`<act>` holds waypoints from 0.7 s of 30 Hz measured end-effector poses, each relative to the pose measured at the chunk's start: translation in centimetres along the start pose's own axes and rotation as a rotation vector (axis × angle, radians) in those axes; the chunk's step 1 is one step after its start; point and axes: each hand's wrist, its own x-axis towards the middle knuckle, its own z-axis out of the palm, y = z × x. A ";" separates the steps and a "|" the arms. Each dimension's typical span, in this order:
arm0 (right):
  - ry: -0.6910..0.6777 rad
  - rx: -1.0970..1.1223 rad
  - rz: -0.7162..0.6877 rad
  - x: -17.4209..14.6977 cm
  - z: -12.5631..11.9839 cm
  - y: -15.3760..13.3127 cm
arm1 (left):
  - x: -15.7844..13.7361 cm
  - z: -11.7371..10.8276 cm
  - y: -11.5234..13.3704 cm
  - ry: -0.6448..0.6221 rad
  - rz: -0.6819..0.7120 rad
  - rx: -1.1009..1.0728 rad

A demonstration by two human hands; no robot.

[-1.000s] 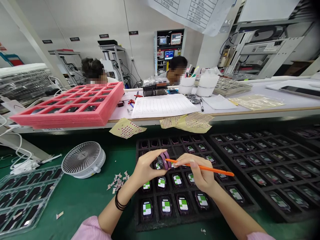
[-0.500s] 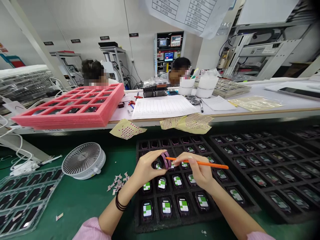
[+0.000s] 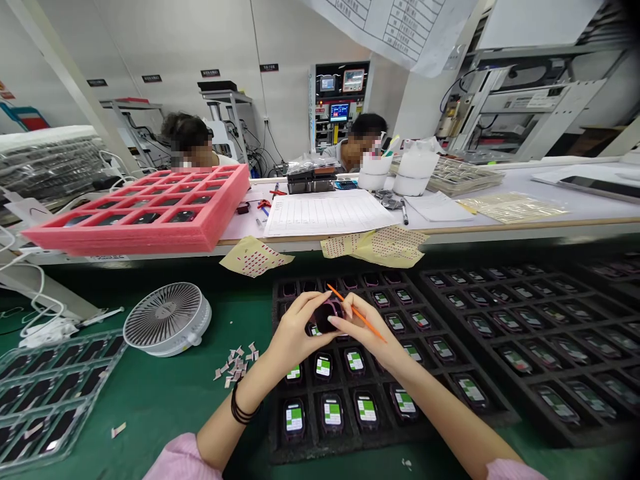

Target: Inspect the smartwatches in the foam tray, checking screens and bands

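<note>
My left hand grips a dark, purple-edged smartwatch body between thumb and fingers, its dark face tilted towards me. From the other side, my right hand touches the watch body with its thumb and also keeps hold of a thin orange stick, which slants across the fingers. What the tip of the stick is like is too small to tell. Both hands are above a black foam tray, whose pockets hold several watch bodies with lit green-and-white screens, such as one watch near the front.
A white fan lies left of the tray, beside a pile of small pale pieces. A clear tray of dark parts is far left. Another black tray stands right. A pink foam tray and paper sheet occupy the raised shelf.
The orange stick has swung from nearly level, with its tip at the watch, to a slant within my right hand. My right thumb now meets the watch body, which has turned its face towards me.
</note>
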 end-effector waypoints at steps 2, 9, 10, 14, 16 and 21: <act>0.021 0.056 0.009 -0.1 -0.1 0.0 | 0.0 0.0 0.2 0.028 -0.015 -0.046; 0.050 0.144 0.030 -0.2 -0.2 -0.2 | 0.1 0.0 0.4 0.079 0.013 -0.081; 0.050 0.150 0.032 -0.2 -0.2 -0.3 | 0.1 0.0 0.4 0.082 0.019 -0.082; 0.062 0.171 0.046 -0.3 -0.2 -0.3 | 0.0 0.1 0.3 0.077 0.019 -0.073; 0.046 0.224 0.066 -0.2 -0.2 -0.2 | 0.0 0.1 0.3 0.071 0.021 -0.073; 0.023 0.317 0.065 0.0 -0.4 0.0 | 0.1 -0.1 0.3 0.116 -0.001 -0.051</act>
